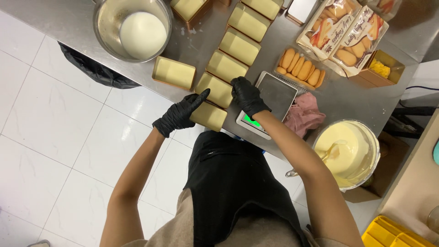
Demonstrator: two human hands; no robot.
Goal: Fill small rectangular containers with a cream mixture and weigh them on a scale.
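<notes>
While both hands wear black gloves, the left hand (180, 113) lies flat with fingers stretched out, its fingertips touching the near rim of a small rectangular gold-coloured tin filled with pale cream (215, 89); it grips nothing. The right hand (247, 97) curls loosely over the far corner of that same tin, fingers bent, resting on its edge rather than closed round it. Another filled tin (209, 115) sits just under the left palm at the edge of the steel worktop (68, 23). More such tins run away in a row (240, 45), and one stands apart to the left (174, 72). Just beside the right hand is a flat digital scale with a green display (270, 100), then a crumpled pink cloth (305, 114), a tray of sponge finger biscuits (301, 67), and a bowl of yellow cream (350, 153).
</notes>
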